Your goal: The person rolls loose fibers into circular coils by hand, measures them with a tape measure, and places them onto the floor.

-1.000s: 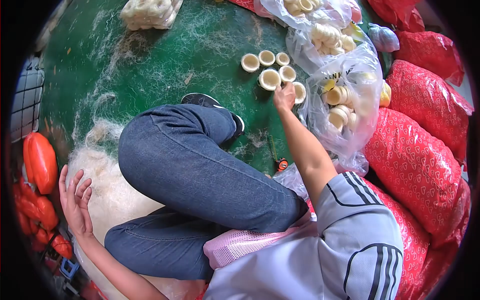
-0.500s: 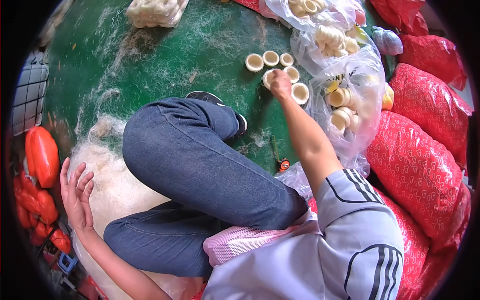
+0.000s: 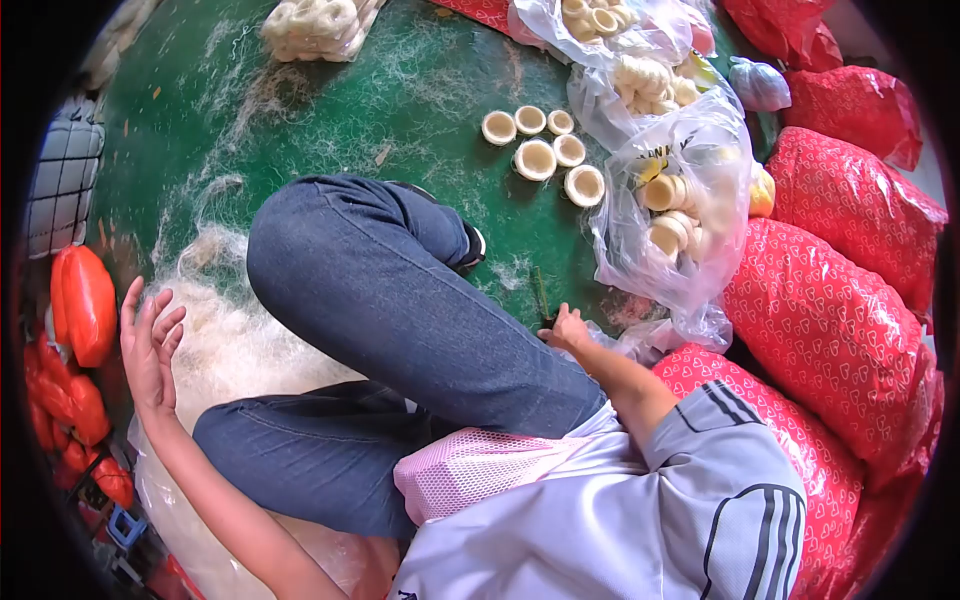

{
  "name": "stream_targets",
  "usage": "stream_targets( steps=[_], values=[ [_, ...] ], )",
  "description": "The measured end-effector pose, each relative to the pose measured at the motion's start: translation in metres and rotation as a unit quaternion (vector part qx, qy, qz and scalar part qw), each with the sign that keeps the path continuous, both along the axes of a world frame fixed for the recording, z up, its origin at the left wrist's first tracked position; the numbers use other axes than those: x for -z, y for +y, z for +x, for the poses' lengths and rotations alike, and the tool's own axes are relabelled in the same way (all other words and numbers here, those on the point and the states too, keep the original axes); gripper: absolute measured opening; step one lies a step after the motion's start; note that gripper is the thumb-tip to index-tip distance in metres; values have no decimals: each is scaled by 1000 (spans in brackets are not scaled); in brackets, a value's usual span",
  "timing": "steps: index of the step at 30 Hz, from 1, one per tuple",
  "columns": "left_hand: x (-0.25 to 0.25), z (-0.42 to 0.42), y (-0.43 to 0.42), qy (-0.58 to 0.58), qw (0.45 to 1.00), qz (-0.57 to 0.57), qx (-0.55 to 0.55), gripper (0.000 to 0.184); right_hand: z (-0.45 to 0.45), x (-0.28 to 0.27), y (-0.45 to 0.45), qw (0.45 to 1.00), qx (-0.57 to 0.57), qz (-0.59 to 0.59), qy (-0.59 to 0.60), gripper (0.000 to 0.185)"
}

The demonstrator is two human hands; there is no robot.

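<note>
My right hand (image 3: 568, 328) is down on the green floor beside my thigh, its fingers closed on the small orange and black tape measure, which it mostly covers; a thin green strip (image 3: 541, 292) extends from it. My left hand (image 3: 152, 340) is raised at the left with fingers apart, holding nothing, over the pale fibre heap (image 3: 215, 340). Several cream ring-like cups stand on the floor, among them a large one (image 3: 535, 160) and a lower one (image 3: 584, 186). More cups (image 3: 668, 233) lie in a clear plastic bag (image 3: 715, 270).
Red heart-patterned sacks (image 3: 820, 330) are stacked along the right. Red-orange bundles (image 3: 85, 305) lie at the far left, below a grey gridded item (image 3: 65, 190). A wrapped pale bundle (image 3: 315, 28) sits at the top. Loose fibres are scattered over the green floor (image 3: 420, 120).
My right hand has left the cups and moved down toward me to the tape measure. The cups stay in their group. My left hand remains raised and open.
</note>
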State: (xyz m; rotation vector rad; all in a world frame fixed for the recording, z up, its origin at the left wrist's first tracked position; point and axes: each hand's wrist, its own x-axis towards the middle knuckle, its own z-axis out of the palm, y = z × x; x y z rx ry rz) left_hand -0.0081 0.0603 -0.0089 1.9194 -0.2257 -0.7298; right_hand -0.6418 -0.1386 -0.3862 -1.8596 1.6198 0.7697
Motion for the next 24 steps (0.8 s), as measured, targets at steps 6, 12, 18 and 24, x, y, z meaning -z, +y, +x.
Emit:
stream_targets(
  steps=[6,12,18,24],
  values=[
    [4,2,6,18,1000,16,-12,54,0,25,-1,990,137,-32,31,72],
    [4,1,-1,4,1000,22,-16,54,22,3,-43,987,116,-10,-111,67],
    [4,0,-4,0,999,34,-4,54,73,-27,-99,943,128,-171,-254,51],
    [4,0,-2,-3,999,34,-3,54,107,-39,-157,926,87,-231,-284,42]
  ],
)
